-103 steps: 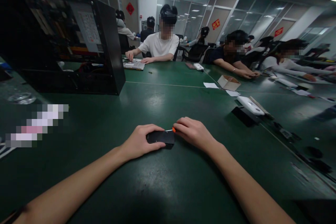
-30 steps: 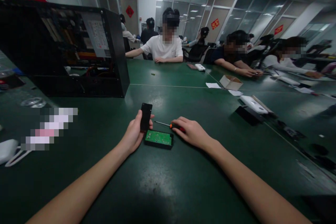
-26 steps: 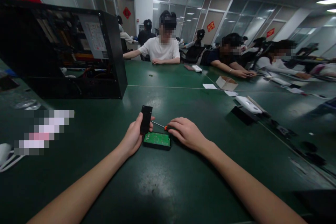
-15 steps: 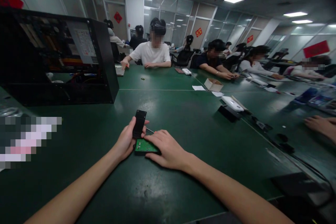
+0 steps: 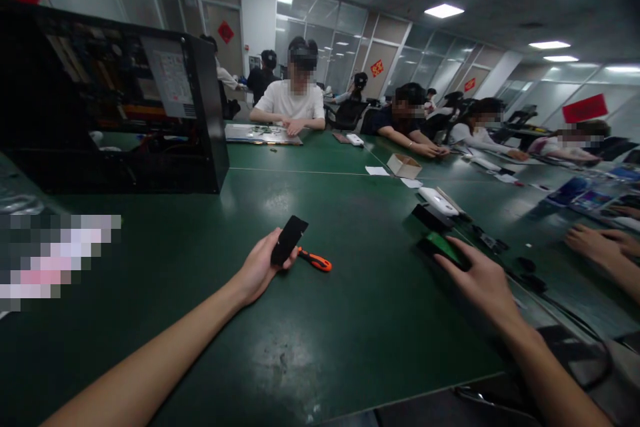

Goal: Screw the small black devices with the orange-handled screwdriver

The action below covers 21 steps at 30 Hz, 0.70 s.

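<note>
A flat black rectangular cover [image 5: 290, 240] is gripped in my left hand [image 5: 261, 265], held tilted just above the green table. Right beside those fingers lies a screwdriver [image 5: 316, 259] with an orange and black handle; its shaft end is hidden behind my left hand. Far over on the right, my right hand [image 5: 475, 277] grips a green circuit board in a black casing [image 5: 445, 248], thumb and fingers along its edges. The board is slightly blurred, close to a black piece and a white device.
An open black computer case [image 5: 200, 113] stands at the left. Towards the right are a white device [image 5: 438, 201], a small cardboard box [image 5: 404, 165] and cables [image 5: 565, 310]. Across the table a person in a white shirt [image 5: 290, 100] works over a flat panel [image 5: 263, 133]. Another person's hands [image 5: 593, 240] rest at the right.
My right hand has carried the circuit board in its casing away to the right. The cover in my left hand has tilted rightwards. The screwdriver's handle is now uncovered.
</note>
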{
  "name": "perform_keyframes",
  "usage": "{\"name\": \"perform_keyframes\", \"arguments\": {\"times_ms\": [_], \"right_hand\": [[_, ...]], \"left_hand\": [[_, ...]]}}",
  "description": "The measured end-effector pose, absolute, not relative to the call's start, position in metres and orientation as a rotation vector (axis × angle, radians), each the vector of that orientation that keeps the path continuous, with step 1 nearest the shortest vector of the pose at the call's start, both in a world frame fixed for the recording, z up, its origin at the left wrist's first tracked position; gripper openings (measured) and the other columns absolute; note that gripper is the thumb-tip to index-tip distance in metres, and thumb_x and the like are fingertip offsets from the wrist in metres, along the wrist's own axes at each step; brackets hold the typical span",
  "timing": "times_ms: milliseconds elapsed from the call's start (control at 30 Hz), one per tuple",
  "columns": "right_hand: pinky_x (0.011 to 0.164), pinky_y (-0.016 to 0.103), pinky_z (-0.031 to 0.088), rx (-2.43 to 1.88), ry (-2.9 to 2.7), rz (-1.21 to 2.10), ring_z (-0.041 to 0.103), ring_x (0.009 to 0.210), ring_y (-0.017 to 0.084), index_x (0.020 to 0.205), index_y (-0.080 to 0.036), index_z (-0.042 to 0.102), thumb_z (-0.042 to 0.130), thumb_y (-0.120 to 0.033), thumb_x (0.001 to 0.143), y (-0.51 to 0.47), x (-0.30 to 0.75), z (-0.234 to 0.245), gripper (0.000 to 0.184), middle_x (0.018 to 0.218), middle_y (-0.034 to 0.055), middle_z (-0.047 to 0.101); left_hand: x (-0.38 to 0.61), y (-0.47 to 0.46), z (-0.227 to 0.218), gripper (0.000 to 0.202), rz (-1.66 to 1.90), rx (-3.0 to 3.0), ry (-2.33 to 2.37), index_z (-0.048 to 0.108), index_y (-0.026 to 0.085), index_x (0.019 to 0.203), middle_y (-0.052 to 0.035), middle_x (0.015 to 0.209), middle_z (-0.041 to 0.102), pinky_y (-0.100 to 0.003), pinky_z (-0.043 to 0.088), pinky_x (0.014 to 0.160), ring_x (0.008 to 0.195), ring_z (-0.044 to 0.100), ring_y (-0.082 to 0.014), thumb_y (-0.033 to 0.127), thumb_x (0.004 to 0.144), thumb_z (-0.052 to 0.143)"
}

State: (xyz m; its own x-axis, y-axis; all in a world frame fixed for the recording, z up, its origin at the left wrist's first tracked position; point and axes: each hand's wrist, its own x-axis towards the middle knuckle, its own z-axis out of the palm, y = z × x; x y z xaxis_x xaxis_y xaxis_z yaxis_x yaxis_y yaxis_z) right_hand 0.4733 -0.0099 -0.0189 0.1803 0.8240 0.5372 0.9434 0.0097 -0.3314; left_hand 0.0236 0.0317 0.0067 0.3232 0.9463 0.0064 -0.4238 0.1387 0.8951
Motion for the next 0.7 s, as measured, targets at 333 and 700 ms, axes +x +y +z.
{"name": "perform_keyframes", "arguments": {"times_ms": [333, 700], "right_hand": [[0.099, 0.062, 0.047, -1.907, -1.627, -0.6, 0.059, 0.119, 0.042, 0.129, -0.013, 0.063, 0.042, -0.065, 0.091, -0.008, 0.486, -0.028, 0.068, 0.128, 0.0229, 0.063], [0.107, 0.043, 0.051, -0.956, -2.387, 0.405, 0.058, 0.129, 0.024, 0.144, -0.03, 0.056, 0.047, -0.032, 0.103, -0.011, 0.246, 0.029, 0.042, 0.145, 0.0106, 0.057]], "left_hand": [[0.026, 0.034, 0.001, 0.049, 1.032, 1.154, 0.702, 0.056, 0.015, 0.092, -0.0039, 0.083, 0.065, -0.022, 0.028, 0.051, 0.051, 0.039, -0.0068, 0.064, 0.088, 0.063], [0.021, 0.022, -0.007, 0.041, 1.065, 2.063, 0.878, 0.061, 0.02, 0.101, -0.005, 0.096, 0.069, -0.031, 0.05, 0.08, 0.086, 0.066, -0.022, 0.049, 0.079, 0.08]]}}
